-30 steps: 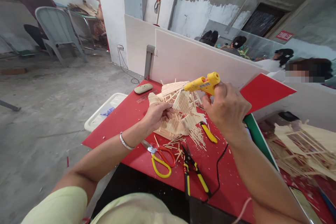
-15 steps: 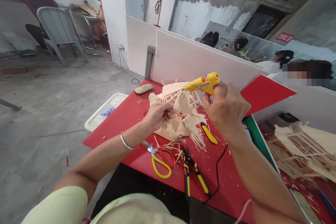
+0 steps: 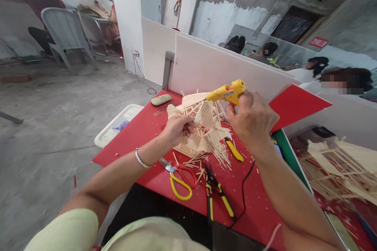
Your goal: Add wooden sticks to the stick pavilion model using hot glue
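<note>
A model built of thin wooden sticks (image 3: 203, 125) stands on the red table (image 3: 141, 137). My left hand (image 3: 176, 128) grips its near left side and steadies it. My right hand (image 3: 253, 121) holds a yellow glue gun (image 3: 225, 93), whose nozzle points left at the model's upper edge. A black cord (image 3: 244, 192) runs from the gun down over the table's front. Loose sticks (image 3: 220, 153) lie scattered around the model's base.
Scissors with red and yellow handles (image 3: 179, 180), black and yellow pliers (image 3: 216, 196) and a yellow cutter (image 3: 234, 150) lie near me. A remote (image 3: 161, 99) lies at the far left corner. White partition (image 3: 224, 70) behind, white bin (image 3: 116, 125) to the left. Other people sit beyond.
My right hand and the glue gun have shifted slightly up and left. My left hand keeps its hold on the model.
</note>
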### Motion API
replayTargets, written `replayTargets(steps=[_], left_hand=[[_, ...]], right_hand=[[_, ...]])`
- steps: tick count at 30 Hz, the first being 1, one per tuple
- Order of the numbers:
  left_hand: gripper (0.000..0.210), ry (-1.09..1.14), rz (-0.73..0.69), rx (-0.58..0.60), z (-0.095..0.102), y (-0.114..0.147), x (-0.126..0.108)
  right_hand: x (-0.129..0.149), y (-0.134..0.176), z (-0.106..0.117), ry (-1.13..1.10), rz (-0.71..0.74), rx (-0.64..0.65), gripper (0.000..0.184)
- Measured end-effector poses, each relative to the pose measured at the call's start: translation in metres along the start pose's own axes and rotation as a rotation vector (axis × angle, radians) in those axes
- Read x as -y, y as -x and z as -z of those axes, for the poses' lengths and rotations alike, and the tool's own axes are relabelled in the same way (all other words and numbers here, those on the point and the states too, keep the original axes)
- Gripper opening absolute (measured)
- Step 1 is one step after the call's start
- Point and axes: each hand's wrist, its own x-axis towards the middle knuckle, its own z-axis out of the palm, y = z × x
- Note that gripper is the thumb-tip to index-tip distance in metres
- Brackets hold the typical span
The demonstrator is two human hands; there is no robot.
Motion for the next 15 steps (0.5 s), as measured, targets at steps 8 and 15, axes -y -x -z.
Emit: replayTargets(steps=[8, 15], left_hand=[[0.014, 0.001, -0.004, 0.008, 0.0009, -0.0008, 0.001], [0.015, -0.035, -0.056, 0.045, 0.0038, -0.002, 0.0064]], right_hand=[[-0.0035, 0.0035, 0.0017, -0.039, -0.012, 0.021, 0.033], [-0.0032, 0.0036, 0.0005, -0.02, -0.001, 0.001, 0.034]])
